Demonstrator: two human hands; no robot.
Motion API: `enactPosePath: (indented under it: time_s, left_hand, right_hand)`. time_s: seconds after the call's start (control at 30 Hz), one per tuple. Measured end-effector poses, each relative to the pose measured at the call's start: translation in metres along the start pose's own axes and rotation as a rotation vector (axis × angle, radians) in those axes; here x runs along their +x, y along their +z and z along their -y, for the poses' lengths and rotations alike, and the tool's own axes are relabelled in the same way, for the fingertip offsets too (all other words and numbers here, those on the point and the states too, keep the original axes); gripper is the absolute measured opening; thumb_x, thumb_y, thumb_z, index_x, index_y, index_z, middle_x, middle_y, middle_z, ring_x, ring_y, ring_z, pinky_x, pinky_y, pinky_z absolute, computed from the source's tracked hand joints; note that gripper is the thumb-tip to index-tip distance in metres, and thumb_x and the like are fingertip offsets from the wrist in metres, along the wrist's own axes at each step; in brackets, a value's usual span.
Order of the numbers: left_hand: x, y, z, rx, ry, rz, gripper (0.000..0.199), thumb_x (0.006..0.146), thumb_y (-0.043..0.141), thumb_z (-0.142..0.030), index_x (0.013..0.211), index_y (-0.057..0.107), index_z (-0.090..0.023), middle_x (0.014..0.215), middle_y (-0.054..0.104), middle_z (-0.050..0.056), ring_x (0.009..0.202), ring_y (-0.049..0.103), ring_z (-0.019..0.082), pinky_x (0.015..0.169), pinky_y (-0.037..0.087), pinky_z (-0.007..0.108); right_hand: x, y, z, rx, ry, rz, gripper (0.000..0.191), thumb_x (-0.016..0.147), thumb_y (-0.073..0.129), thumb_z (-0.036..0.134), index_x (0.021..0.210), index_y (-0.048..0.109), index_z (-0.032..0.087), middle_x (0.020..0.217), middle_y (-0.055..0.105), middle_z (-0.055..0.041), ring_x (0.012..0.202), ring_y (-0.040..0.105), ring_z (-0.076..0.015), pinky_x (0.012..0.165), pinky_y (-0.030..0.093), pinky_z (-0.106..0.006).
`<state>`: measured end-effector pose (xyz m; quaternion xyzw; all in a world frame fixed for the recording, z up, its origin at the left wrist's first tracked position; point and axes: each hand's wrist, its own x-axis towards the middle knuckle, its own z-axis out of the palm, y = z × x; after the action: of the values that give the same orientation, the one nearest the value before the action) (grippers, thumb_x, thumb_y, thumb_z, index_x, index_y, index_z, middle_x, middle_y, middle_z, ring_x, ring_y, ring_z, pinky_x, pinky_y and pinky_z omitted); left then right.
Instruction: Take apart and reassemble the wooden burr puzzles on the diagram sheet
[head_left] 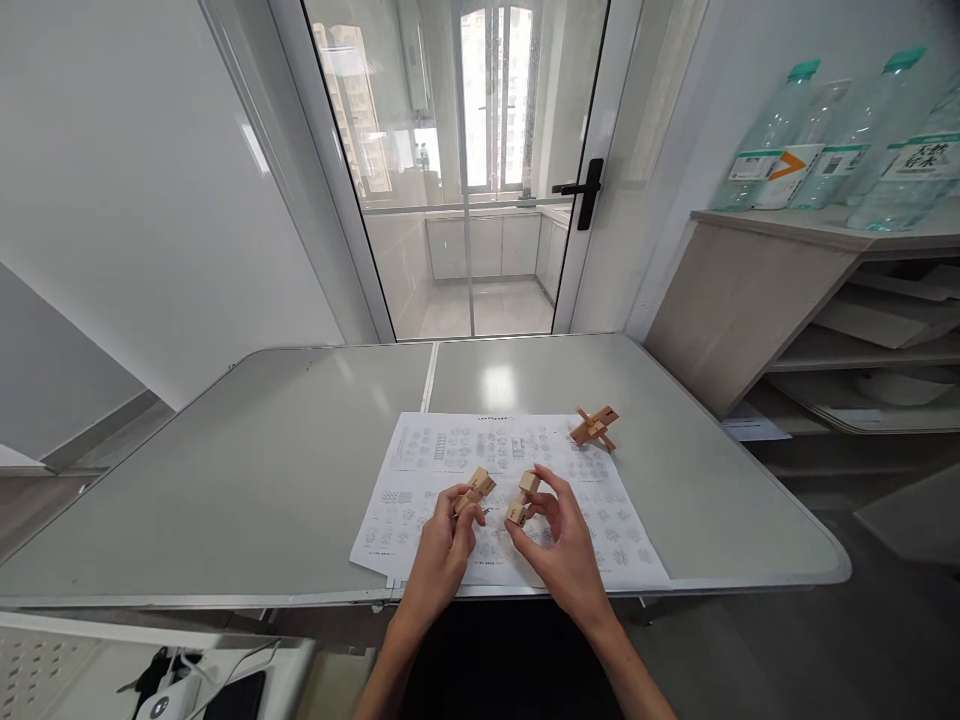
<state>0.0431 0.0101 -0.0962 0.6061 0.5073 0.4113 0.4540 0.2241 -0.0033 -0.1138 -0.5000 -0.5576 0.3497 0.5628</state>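
Just over the printed sheets (525, 560), my left hand (444, 540) pinches a small light wooden block piece (481, 482) between thumb and fingers. To its right, my right hand (561, 540) grips another wooden piece (517, 512) with notched, cube-like ends, its thumb at the bottom and index finger at the top. The two pieces are apart from each other. Beyond my right hand, an assembled wooden cross-shaped puzzle (595, 427) rests at the upper right edge of the sheets.
The sheets lie on a grey folding table (225, 480). At the right, a wooden shelf (757, 290) bears several plastic bottles (772, 140). A glass door (469, 250) stands behind the table. At the lower left, a white surface (67, 670) holds a dark phone (236, 695) and cables.
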Motion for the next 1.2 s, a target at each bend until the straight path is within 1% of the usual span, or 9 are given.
enactPosePath:
  time_s: [0.07, 0.1, 0.23, 0.4, 0.57, 0.67, 0.8, 1.03, 1.2]
  left_hand:
    - [0.0, 0.0, 0.0, 0.009, 0.01, -0.012, 0.04, 0.105, 0.045, -0.056, 0.122, 0.051, -0.02, 0.085, 0.059, 0.0, 0.058, 0.045, 0.013, 0.056, 0.039, 0.025]
    - [-0.001, 0.0, 0.0, 0.027, 0.02, -0.023, 0.038, 0.105, 0.045, -0.055, 0.117, 0.053, -0.02, 0.082, 0.058, -0.001, 0.06, 0.046, 0.014, 0.057, 0.039, 0.025]
    - [-0.001, -0.001, -0.005, 0.085, 0.022, -0.043, 0.04, 0.104, 0.046, -0.057, 0.108, 0.061, -0.02, 0.073, 0.054, -0.002, 0.063, 0.049, 0.017, 0.059, 0.039, 0.027]
    - [0.001, -0.001, -0.009, 0.075, -0.018, -0.047, 0.043, 0.102, 0.044, -0.062, 0.106, 0.058, -0.021, 0.065, 0.049, -0.005, 0.058, 0.046, 0.017, 0.057, 0.034, 0.026]
    - [0.001, 0.0, -0.008, 0.064, -0.009, -0.028, 0.038, 0.102, 0.046, -0.059, 0.102, 0.055, -0.023, 0.067, 0.051, -0.006, 0.058, 0.048, 0.016, 0.059, 0.037, 0.026]
    - [0.0, 0.001, -0.009, 0.101, 0.002, -0.006, 0.036, 0.105, 0.043, -0.057, 0.103, 0.056, -0.023, 0.064, 0.049, -0.007, 0.058, 0.049, 0.017, 0.06, 0.038, 0.027]
    - [-0.001, 0.0, -0.013, 0.153, 0.03, 0.04, 0.039, 0.107, 0.036, -0.054, 0.109, 0.059, -0.023, 0.068, 0.056, -0.003, 0.064, 0.056, 0.02, 0.064, 0.04, 0.029]
    - [-0.002, 0.0, -0.013, 0.173, 0.014, 0.052, 0.037, 0.107, 0.037, -0.054, 0.11, 0.058, -0.023, 0.061, 0.054, -0.005, 0.057, 0.052, 0.019, 0.059, 0.037, 0.028]
    - [-0.002, 0.002, -0.013, 0.159, 0.008, 0.073, 0.034, 0.107, 0.039, -0.053, 0.104, 0.054, -0.023, 0.056, 0.054, -0.007, 0.054, 0.054, 0.018, 0.062, 0.042, 0.028]
  right_hand:
    - [0.0, 0.0, 0.0, 0.023, 0.027, 0.003, 0.062, 0.089, 0.075, 0.035, 0.143, 0.046, 0.03, 0.116, 0.067, -0.0057, 0.101, 0.069, -0.0238, 0.097, 0.059, -0.047]
    - [0.0, -0.001, 0.001, 0.027, 0.021, 0.007, 0.06, 0.089, 0.076, 0.035, 0.142, 0.047, 0.031, 0.118, 0.067, -0.0057, 0.1, 0.069, -0.0233, 0.097, 0.059, -0.046]
    - [-0.001, -0.003, 0.007, -0.007, -0.075, 0.051, 0.051, 0.091, 0.072, 0.035, 0.139, 0.053, 0.033, 0.142, 0.054, -0.0078, 0.104, 0.066, -0.0226, 0.097, 0.059, -0.045]
    - [-0.003, -0.004, 0.011, -0.04, -0.081, 0.091, 0.061, 0.089, 0.074, 0.031, 0.144, 0.048, 0.034, 0.139, 0.058, -0.007, 0.101, 0.067, -0.0233, 0.096, 0.06, -0.046]
    - [-0.002, -0.004, 0.012, -0.127, -0.189, 0.14, 0.054, 0.088, 0.074, 0.026, 0.138, 0.055, 0.032, 0.137, 0.059, -0.0081, 0.115, 0.064, -0.0281, 0.097, 0.059, -0.046]
    - [-0.001, -0.005, 0.012, -0.139, -0.198, 0.157, 0.058, 0.088, 0.074, 0.023, 0.142, 0.055, 0.034, 0.138, 0.057, -0.0075, 0.123, 0.062, -0.0287, 0.101, 0.058, -0.045]
    - [-0.002, -0.005, 0.012, -0.159, -0.207, 0.186, 0.061, 0.088, 0.072, 0.022, 0.145, 0.055, 0.035, 0.139, 0.055, -0.0074, 0.132, 0.057, -0.0296, 0.111, 0.053, -0.047]
    - [-0.003, -0.002, 0.012, -0.158, -0.216, 0.208, 0.057, 0.087, 0.07, 0.016, 0.139, 0.054, 0.032, 0.14, 0.057, -0.0075, 0.134, 0.056, -0.0289, 0.115, 0.05, -0.048]
    - [-0.003, -0.001, 0.014, -0.135, -0.217, 0.243, 0.06, 0.089, 0.068, 0.013, 0.142, 0.051, 0.032, 0.14, 0.059, -0.0067, 0.134, 0.057, -0.0278, 0.114, 0.051, -0.047]
